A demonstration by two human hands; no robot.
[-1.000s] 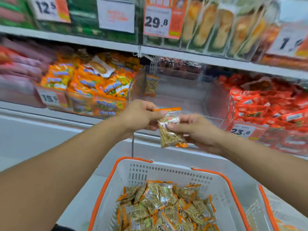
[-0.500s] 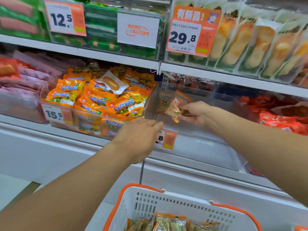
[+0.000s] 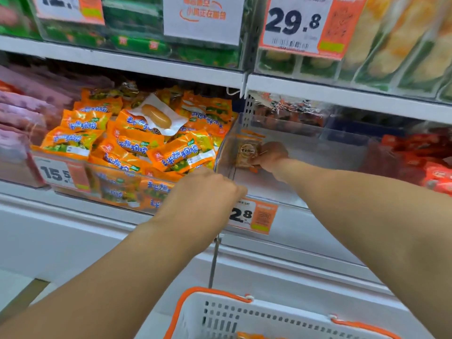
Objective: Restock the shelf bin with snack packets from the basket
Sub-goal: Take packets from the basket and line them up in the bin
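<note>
The clear shelf bin [image 3: 318, 143] sits on the middle shelf. My right hand [image 3: 272, 156] reaches inside it and holds a small tan snack packet [image 3: 247, 152] with orange ends upright against the bin's left wall. The orange top of another packet [image 3: 253, 133] shows just behind it. My left hand [image 3: 208, 192] is at the bin's front left corner, fingers curled over the front rim. The white basket [image 3: 244, 316] with orange handles is at the bottom edge, and one packet [image 3: 247, 335] in it barely shows.
A bin heaped with orange sausage packets [image 3: 146, 143] adjoins on the left, and red packets [image 3: 435, 162] lie on the right. A 2.8 price tag [image 3: 254, 216] hangs on the bin's front. The upper shelf edge [image 3: 146, 67] overhangs the bin.
Both hands left the basket area with one packet. My right hand carried it deep into the bin to the left wall, and my left hand let go and moved to the bin's front corner.
</note>
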